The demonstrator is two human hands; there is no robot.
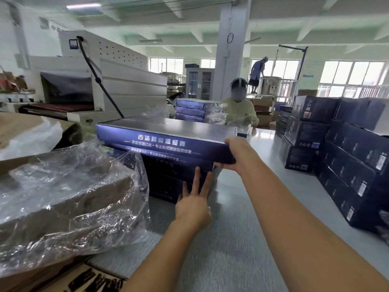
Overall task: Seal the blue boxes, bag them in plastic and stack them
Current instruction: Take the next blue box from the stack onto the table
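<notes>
A stack of blue boxes (168, 173) stands in the middle of the grey tabletop (242, 239), its long printed sides facing the camera. The top box (166, 133) sits at the head of this stack, overhanging the one beneath it a little; whether its full weight is down cannot be told. The right hand (235, 153) grips the near right corner of the top box, fingers curled over its upper edge and thumb underneath. The left hand (192, 207) is spread, its straight fingers pointing up and touching the front face of the lower boxes. To the left, just beside the stack, crumpled clear plastic (73, 197) lies draped over a brown carton (84, 279). On the right side of the tabletop, well apart from the hands, dark boxes (353, 165) are piled several high in rows. Across the tabletop a person in a yellow coat (240, 110) stands next to another pile of blue boxes (190, 111) with plastic around it. A large white machine (117, 81) with a dark tunnel opening stands behind on the left, and a white pillar (230, 49) rises behind the person.
</notes>
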